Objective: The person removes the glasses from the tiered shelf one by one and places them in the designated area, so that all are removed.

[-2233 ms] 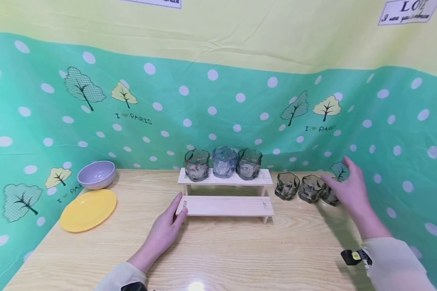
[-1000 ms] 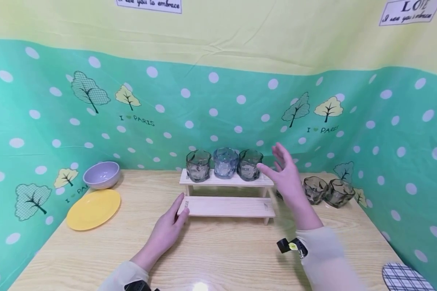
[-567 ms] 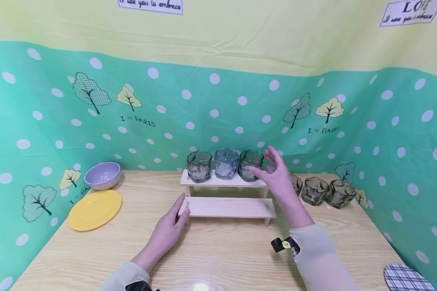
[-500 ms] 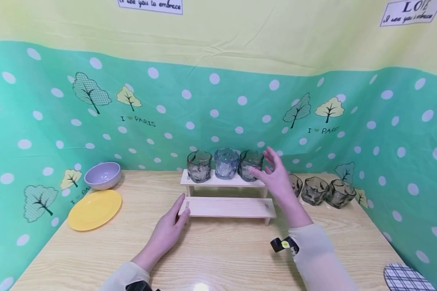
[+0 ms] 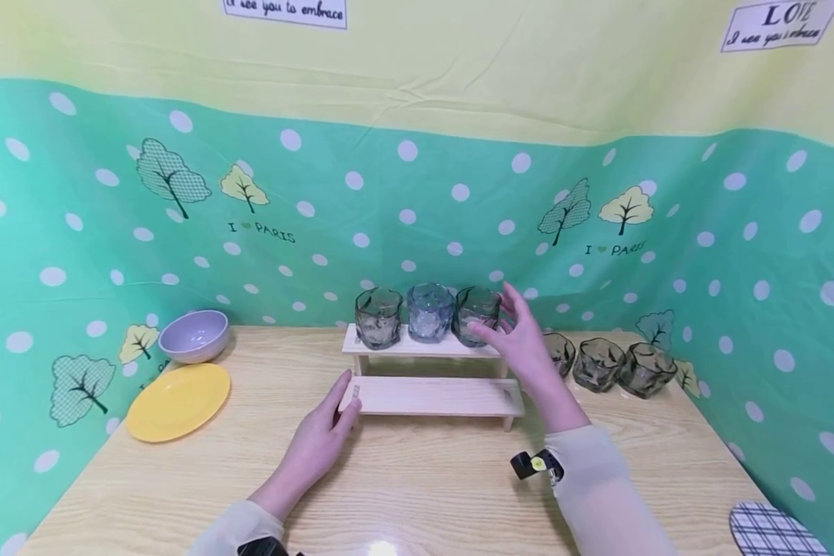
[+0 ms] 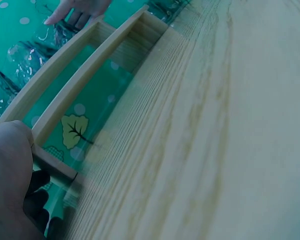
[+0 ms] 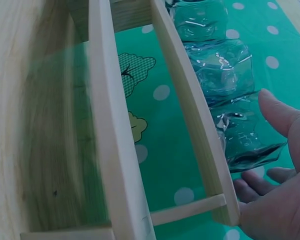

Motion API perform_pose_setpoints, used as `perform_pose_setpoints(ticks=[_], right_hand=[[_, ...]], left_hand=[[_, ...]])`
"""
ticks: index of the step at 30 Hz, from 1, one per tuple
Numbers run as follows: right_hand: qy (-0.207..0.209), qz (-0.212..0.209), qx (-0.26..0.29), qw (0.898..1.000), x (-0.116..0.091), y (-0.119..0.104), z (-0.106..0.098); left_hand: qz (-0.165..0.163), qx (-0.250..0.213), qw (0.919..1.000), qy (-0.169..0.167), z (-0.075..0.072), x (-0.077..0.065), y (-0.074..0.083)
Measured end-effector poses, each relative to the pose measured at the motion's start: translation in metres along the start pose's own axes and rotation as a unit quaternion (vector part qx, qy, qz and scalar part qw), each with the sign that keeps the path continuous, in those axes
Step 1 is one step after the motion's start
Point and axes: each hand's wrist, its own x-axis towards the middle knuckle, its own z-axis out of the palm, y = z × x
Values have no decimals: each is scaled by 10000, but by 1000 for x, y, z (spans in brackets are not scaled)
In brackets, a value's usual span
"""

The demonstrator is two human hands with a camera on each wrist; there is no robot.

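Left hand (image 5: pixel 315 445) clamped on rack (image 5: pixel 434 395) at its left end. Right hand (image 5: pixel 524 347): thumb and fingers apart around right cup (image 5: pixel 474 305) (can't tell if touching). Cup's upright on top tier (image 5: pixel 417 350).

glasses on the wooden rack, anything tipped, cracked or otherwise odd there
Nothing stands out. All three glasses stand upright in a row on the upper shelf, with no crack or spill visible. Their rims look wavy and uneven, but all share that, so it is probably the design.
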Motion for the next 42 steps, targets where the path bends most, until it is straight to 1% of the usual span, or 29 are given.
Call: perform_pose_setpoints(ticks=[4, 11, 15, 23, 33, 39, 42], right_hand=[[-48, 121, 20, 9999, 2, -1, 4], [-67, 139, 231, 9996, 4, -3, 6], [-23, 167, 129, 9998, 4, -2, 6], [78, 376, -77, 9992, 3, -1, 6], [182, 307, 104, 9993, 2, 0, 8], [293, 274, 191, 9990, 1, 0, 8], [343, 344, 151, 9987, -1, -1, 8]], left_hand=[[19, -23, 10000, 4, 0, -1, 0], [54, 15, 10000, 52, 1, 1, 0], [42, 8, 10000, 37, 1, 0, 1], [68, -8, 10000, 15, 0, -2, 3], [-15, 15, 10000, 10, 1, -1, 2], [75, 17, 9999, 65, 1, -1, 4], [89, 2, 10000, 39, 0, -2, 4]])
